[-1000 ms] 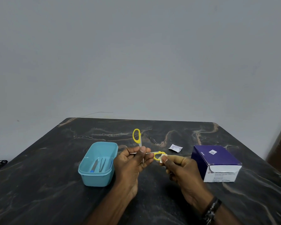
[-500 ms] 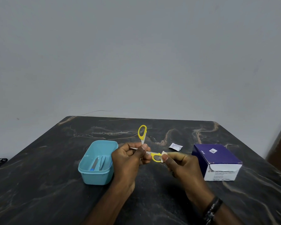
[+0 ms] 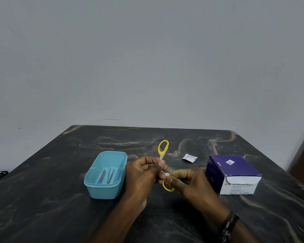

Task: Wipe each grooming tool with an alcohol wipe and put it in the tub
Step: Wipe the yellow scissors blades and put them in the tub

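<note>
The left hand (image 3: pixel 144 174) grips yellow-handled scissors (image 3: pixel 163 148) right of the tub (image 3: pixel 105 188). The right hand (image 3: pixel 188 181) pinches a wipe (image 3: pixel 167 174) against them. The box (image 3: pixel 233 174) reads "BD Alcohol Swabs".

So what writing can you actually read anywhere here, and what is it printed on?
"BD" then what looks like "Alcohol Swabs": white front of the purple box.
Smaller lines beneath it: too blurred to read.
"BD" logo, on the box's purple side: barely legible.
Square code sticker on the box top: not readable.
Print on the small white sachet: too small to read.
</note>
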`<state>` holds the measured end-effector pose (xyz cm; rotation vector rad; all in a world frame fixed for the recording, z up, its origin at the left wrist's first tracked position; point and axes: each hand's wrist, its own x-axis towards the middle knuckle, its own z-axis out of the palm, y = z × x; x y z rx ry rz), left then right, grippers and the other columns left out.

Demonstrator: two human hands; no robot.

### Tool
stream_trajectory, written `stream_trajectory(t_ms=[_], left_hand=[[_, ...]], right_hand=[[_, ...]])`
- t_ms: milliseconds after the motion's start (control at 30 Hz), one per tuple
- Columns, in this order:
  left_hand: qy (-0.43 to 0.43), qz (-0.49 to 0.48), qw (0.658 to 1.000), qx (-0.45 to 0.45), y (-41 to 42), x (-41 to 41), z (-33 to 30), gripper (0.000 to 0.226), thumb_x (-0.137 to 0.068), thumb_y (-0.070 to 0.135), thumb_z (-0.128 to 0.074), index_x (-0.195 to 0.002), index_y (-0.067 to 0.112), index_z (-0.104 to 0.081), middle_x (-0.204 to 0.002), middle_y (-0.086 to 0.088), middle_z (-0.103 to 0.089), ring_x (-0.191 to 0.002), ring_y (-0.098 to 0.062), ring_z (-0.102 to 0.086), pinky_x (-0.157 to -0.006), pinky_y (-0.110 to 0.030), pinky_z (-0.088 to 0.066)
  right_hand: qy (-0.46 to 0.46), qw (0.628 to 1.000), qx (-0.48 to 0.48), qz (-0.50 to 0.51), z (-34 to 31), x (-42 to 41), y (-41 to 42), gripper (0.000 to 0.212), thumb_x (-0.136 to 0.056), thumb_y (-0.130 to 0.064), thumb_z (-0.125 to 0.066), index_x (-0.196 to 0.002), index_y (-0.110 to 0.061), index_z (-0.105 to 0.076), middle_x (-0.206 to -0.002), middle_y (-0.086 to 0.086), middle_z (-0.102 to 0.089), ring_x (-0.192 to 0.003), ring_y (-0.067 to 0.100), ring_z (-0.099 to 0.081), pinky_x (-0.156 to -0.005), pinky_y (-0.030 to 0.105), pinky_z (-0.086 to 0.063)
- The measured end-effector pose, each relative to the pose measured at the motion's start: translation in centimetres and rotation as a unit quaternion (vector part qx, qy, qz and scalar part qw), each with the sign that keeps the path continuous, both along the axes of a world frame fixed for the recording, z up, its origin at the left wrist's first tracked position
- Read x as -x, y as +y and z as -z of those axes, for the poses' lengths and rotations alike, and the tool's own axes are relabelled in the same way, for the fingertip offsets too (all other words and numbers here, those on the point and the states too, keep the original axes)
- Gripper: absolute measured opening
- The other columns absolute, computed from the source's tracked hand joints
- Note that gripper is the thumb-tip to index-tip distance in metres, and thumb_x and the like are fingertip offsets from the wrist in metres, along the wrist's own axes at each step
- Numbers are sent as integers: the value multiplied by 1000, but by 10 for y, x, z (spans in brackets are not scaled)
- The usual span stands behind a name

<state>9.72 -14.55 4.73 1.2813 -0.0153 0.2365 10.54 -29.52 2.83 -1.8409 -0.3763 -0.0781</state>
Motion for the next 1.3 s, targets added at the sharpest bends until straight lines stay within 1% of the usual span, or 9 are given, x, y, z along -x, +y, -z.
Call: stream_trajectory(t_ms=[133, 200, 367, 533, 633, 700, 833, 1067, 1300], left_hand=[[4, 6, 1000, -10, 0, 1, 3, 12, -84, 3, -68, -90, -7, -65, -73, -16, -73, -48, -14, -59, -46, -24, -51], [15, 23, 999, -17, -1, 0, 4, 13, -85, 5, -68, -90, -6, -65, -76, -18, -73, -49, -13, -59, -45, -24, -49], [33, 56, 998, -20, -2, 0, 3, 16, -85, 8, -68, -90, -7, -64, -79, -19, -74, -46, -13, -56, -41, -22, -42], [40, 48, 998, -3, 2, 1, 0, 17, -86, 8, -67, -92, -7, -64, -83, -15, -75, -48, -12, -59, -39, -21, -40], [59, 58, 997, 1, 1, 1, 3, 13, -85, 8, -68, -89, -4, -66, -88, -14, -76, -49, -13, -61, -38, -21, -39], [71, 78, 994, -5, -1, 1, 5, 10, -84, 9, -69, -83, -1, -67, -86, -21, -73, -49, -15, -61, -38, -21, -38], [78, 114, 990, -5, -4, 1, 8, 10, -84, 9, -69, -84, -1, -67, -73, -20, -69, -51, -17, -63, -39, -21, -40], [62, 133, 989, 9, -2, 1, 8, 22, -83, 16, -67, -93, -3, -72, -74, -16, -71, -59, -17, -68, -50, -24, -53], [31, 140, 989, 34, -4, 0, 8, 16, -90, -2, -58, -104, -1, -67, -86, -21, -73, -64, -24, -71, -57, -29, -59]], right_hand=[[-3, 1000, 9, -17, -1, 1, 0, 11, -86, -25, -73, -88, -18, -81, -85, 2, -79, -89, 28, -73, -83, 45, -56], [1, 1000, -2, -20, -2, 3, 0, 12, -85, -24, -73, -84, -15, -81, -82, 5, -78, -80, 18, -71, -77, 37, -55], [7, 999, -37, -23, -4, 5, 0, 12, -85, -18, -72, -79, -10, -80, -77, 11, -76, -69, 11, -64, -65, 24, -49], [18, 999, -31, -26, -5, 5, 2, 20, -78, -32, -76, -81, -12, -80, -79, 12, -76, -68, 11, -63, -63, 24, -48], [28, 998, -42, -28, -5, 7, 2, 21, -77, -31, -76, -81, -10, -79, -79, 16, -75, -68, 12, -62, -63, 24, -47], [42, 997, -58, -25, -7, 8, 3, 13, -83, -19, -73, -76, -9, -78, -73, 13, -75, -64, 9, -61, -59, 19, -46], [75, 994, -79, -14, -9, 9, 4, 26, -89, -11, -66, -65, -14, -73, -59, -2, -68, -50, 2, -56, -49, 14, -41], [95, 987, -129, 9, -12, 12, 8, 23, -90, -8, -64, -69, -10, -73, -56, -2, -68, -47, 0, -56, -45, 11, -40], [136, 971, -197, 19, -19, 14, 4, 19, -91, -10, -61, -90, 4, -73, -60, 2, -69, -48, 4, -58, -48, 16, -46]])
